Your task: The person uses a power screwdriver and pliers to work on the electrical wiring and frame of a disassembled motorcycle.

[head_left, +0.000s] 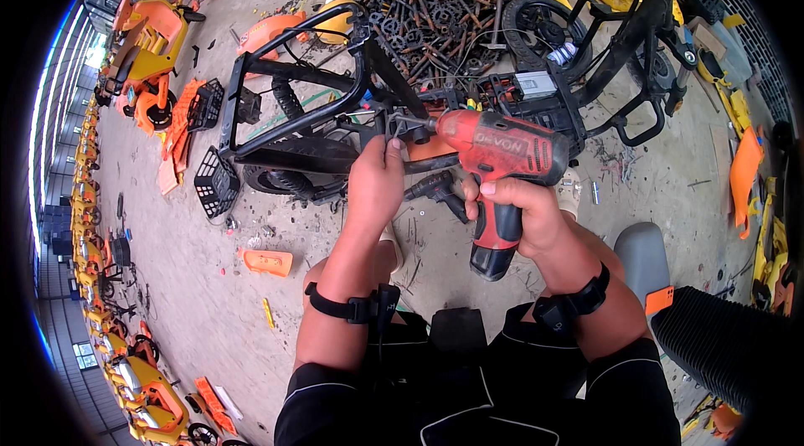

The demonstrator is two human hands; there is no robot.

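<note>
My right hand (532, 216) is wrapped round the grip of a red and black cordless impact driver (511, 149). The driver lies nearly level, its nose pointing left at a small grey metal bracket (404, 124) on a black scooter frame (293, 149). At that bracket, the thumb and fingers of my left hand (377, 182) are closed on its lower edge. The driver's tip reaches the bracket, but the fastener there is too small to make out. A second, dark power drill (440, 192) is below the frame, between my hands.
A heap of rusty metal parts (435, 19) lies beyond the frame. To the right stand another black frame (620, 52) and a grey scooter seat (643, 266). An orange plastic piece (268, 262) and a black basket (216, 184) are on the left. Yellow scooters (92, 262) line the far left.
</note>
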